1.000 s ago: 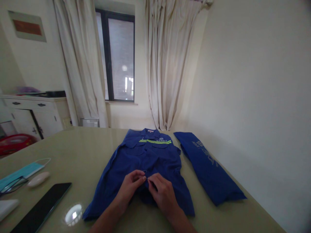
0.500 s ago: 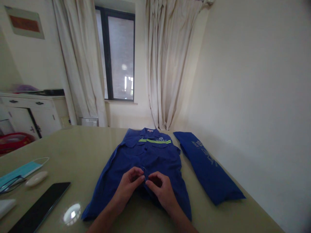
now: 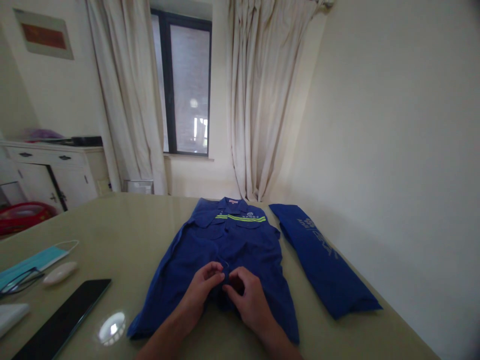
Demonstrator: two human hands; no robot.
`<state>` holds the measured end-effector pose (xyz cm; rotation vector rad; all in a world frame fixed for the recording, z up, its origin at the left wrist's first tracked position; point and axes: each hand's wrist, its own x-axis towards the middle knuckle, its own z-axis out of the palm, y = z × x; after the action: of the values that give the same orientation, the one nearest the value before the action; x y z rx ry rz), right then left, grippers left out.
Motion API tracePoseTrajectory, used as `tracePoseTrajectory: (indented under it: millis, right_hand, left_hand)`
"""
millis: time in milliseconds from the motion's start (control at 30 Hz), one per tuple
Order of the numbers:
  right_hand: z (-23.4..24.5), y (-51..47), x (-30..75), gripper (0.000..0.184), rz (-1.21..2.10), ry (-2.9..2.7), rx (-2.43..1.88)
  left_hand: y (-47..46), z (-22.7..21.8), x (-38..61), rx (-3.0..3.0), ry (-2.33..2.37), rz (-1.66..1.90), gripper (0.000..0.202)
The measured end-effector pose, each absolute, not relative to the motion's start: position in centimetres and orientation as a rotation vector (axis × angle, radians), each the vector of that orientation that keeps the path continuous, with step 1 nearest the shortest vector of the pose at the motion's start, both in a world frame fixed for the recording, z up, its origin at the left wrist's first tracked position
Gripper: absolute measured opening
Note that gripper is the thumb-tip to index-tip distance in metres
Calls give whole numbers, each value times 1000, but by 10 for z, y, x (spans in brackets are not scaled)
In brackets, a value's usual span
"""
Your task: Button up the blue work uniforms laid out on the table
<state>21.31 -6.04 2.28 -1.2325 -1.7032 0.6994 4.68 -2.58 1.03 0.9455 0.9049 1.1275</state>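
Note:
A dark blue work jacket (image 3: pixel 198 250) lies front side up on the table, its collar at the far end and a yellow-green reflective stripe across the chest. Over the lower middle of its front, my left hand (image 3: pixel 206 286) pinches the cloth between thumb and fingers. Close beside it on the right, my right hand (image 3: pixel 245 290) also pinches the jacket's front edge. The fingertips of both hands almost meet. Whether a button sits between them is too small to make out.
On the right lies a folded blue bag (image 3: pixel 318 255) with grey print, along the wall. At the left of the table (image 3: pixel 112 235) are a black phone (image 3: pixel 67 315), a pale oval object (image 3: pixel 60 273), glasses (image 3: pixel 24 281), a blue face mask (image 3: pixel 41 260) and a white object (image 3: pixel 11 317).
My right hand's fingers have closed in slightly toward my left fingertips. Both hands still hold the jacket's front. The whole view has shifted a little.

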Motion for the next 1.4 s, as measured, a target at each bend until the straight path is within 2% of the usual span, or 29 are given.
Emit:
tracePoseTrajectory:
  millis: [100, 300, 567, 967, 1233, 1300, 1400]
  right_hand:
    - [21, -61, 212, 10, 563, -1750, -1274]
    - [21, -62, 214, 16, 536, -1828, -1242]
    - [18, -65, 211, 27, 315, -1886, -1239]
    - [12, -67, 209, 7, 92, -1930, -1159]
    - [21, -63, 213, 31, -372, -2118, -1000]
    - [18, -60, 212, 32, -342, -2112, -970]
    - [11, -58, 206, 24, -95, -1967, -1028]
  left_hand:
    - [-24, 12, 43, 1123, 917, 1117, 39]
    - [-28, 22, 38, 1508, 1019, 1162, 37]
    - [-24, 14, 46, 1299, 1112, 1222, 54]
    - [-24, 11, 46, 1205, 1080, 1191, 55]
    - [-28, 22, 52, 883, 1053, 1165, 59]
    - [-30, 23, 53, 819, 1065, 1160, 59]
    - [-30, 21, 53, 817, 1087, 1185, 59]
